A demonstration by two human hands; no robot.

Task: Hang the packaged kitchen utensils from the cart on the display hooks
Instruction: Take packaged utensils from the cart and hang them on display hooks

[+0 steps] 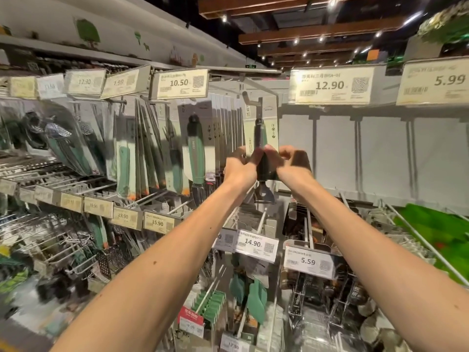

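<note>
two hands (241,168) (291,163), one held packaged utensil (261,128), three large upper price tags (179,83)

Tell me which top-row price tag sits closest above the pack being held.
The 12.90 tag, just right of the held pack. The 10.50 tag hangs farther left, and the 5.99 tag is far right.

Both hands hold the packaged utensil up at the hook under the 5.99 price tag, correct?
Not quite. In the head view, the left hand and right hand hold the packaged utensil at the hook between the 10.50 tag and the 12.90 tag; the 5.99 tag hangs farther right.
</note>
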